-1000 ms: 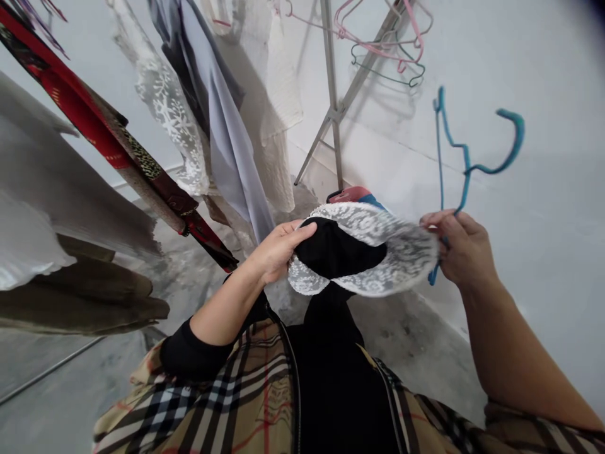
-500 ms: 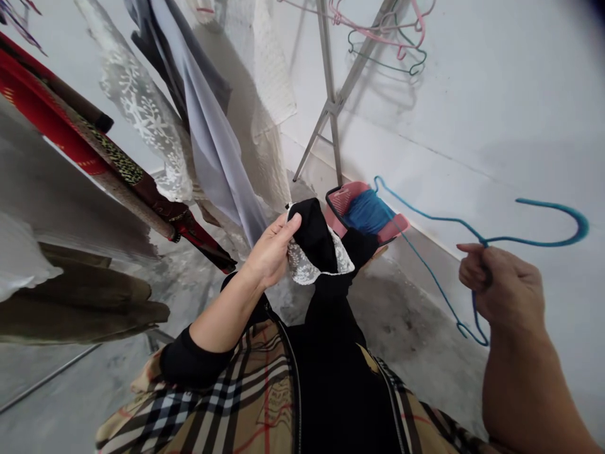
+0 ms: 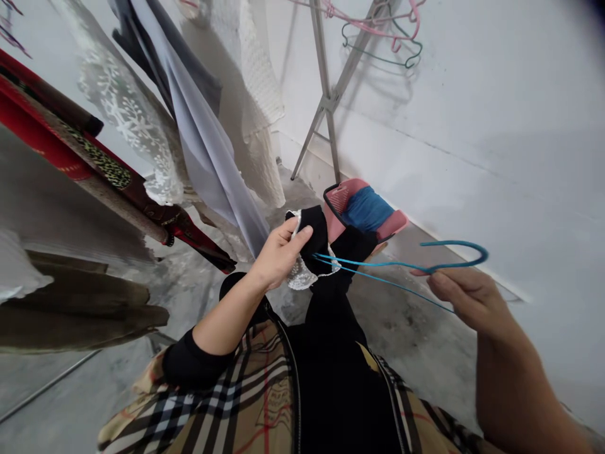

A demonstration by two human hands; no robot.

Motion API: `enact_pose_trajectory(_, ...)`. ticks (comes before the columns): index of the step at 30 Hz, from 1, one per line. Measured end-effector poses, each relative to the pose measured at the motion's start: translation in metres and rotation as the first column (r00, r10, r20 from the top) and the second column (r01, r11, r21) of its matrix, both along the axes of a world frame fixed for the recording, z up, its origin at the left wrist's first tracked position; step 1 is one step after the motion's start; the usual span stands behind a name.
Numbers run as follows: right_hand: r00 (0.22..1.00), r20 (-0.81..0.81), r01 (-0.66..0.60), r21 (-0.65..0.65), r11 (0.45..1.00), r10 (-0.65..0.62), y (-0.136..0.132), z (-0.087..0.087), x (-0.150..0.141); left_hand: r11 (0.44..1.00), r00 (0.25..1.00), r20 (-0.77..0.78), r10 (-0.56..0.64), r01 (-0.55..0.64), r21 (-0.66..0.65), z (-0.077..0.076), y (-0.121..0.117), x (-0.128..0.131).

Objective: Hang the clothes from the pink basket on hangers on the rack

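Note:
My left hand grips a bunched black garment with white lace trim. Its lower part hangs out of view behind the hand. My right hand pinches a blue wire hanger near its hook. The hanger lies almost level, and its far end reaches across the black garment, just past my left hand. I cannot tell whether the wire touches the cloth.
Beyond my hands, a pink plastic holder with blue fabric sits on the concrete floor by a white wall. Pink and green hangers hang on a metal rack. Grey-blue, lace and red cloths hang left.
The blue hanger has swung from upright to nearly level, with its long end toward the black garment. My right hand has moved away from the garment and back. The garment has gone from spread out to bunched.

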State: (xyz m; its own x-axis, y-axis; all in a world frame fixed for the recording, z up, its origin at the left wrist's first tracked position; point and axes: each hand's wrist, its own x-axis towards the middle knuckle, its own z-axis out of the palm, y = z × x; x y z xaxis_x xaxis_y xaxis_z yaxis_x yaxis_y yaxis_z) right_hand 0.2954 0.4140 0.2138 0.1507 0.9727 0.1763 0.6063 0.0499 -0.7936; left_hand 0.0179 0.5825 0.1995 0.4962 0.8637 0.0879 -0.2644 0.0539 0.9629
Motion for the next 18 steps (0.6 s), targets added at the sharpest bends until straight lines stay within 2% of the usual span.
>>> enact_pose_trajectory(2,0.997,0.062,-0.058,0.036,0.998,0.055,0.012,0.000,-0.020,0.985,0.990,-0.141,-0.021,0.045,0.168,0.000,-0.004,0.000)
enact_pose_trajectory(4,0.995,0.083,-0.058,0.097,0.994,0.050,0.023,-0.002,-0.041,0.916,0.944,-0.330,0.007,0.126,0.381,0.001,-0.009,0.001)
enact_pose_trajectory(5,0.995,0.088,-0.048,0.125,0.991,0.038,0.028,-0.004,-0.051,0.852,0.905,-0.424,0.041,0.191,0.488,0.002,-0.012,0.001)
enact_pose_trajectory(7,0.997,0.078,-0.033,0.175,0.984,0.020,0.035,-0.009,-0.067,0.682,0.802,-0.577,0.152,0.337,0.649,0.006,-0.016,0.000)
enact_pose_trajectory(9,0.999,0.046,-0.011,0.220,0.975,0.001,0.039,-0.014,-0.074,0.524,0.691,-0.655,0.307,0.452,0.722,0.012,-0.017,-0.003)
enact_pose_trajectory(10,1.000,0.025,0.004,0.241,0.971,-0.011,0.041,-0.016,-0.074,0.462,0.643,-0.663,0.384,0.488,0.741,0.017,-0.016,-0.005)
enact_pose_trajectory(12,0.999,-0.033,0.043,0.277,0.960,-0.036,0.043,-0.019,-0.070,0.373,0.597,-0.648,0.474,0.530,0.762,0.025,-0.013,-0.009)
enact_pose_trajectory(14,0.995,-0.079,0.075,0.290,0.954,-0.055,0.047,-0.022,-0.063,0.345,0.608,-0.656,0.449,0.559,0.754,0.033,-0.009,-0.013)
enact_pose_trajectory(15,0.993,-0.091,0.096,0.291,0.952,-0.073,0.050,-0.023,-0.060,0.365,0.618,-0.669,0.413,0.561,0.743,0.036,-0.007,-0.014)
enact_pose_trajectory(17,0.985,-0.078,0.174,0.327,0.929,-0.157,0.056,-0.027,-0.057,0.450,0.633,-0.688,0.356,0.529,0.720,0.039,-0.006,-0.016)
enact_pose_trajectory(18,0.971,-0.059,0.238,0.372,0.897,-0.233,0.058,-0.030,-0.057,0.499,0.636,-0.688,0.351,0.494,0.712,0.040,-0.007,-0.016)
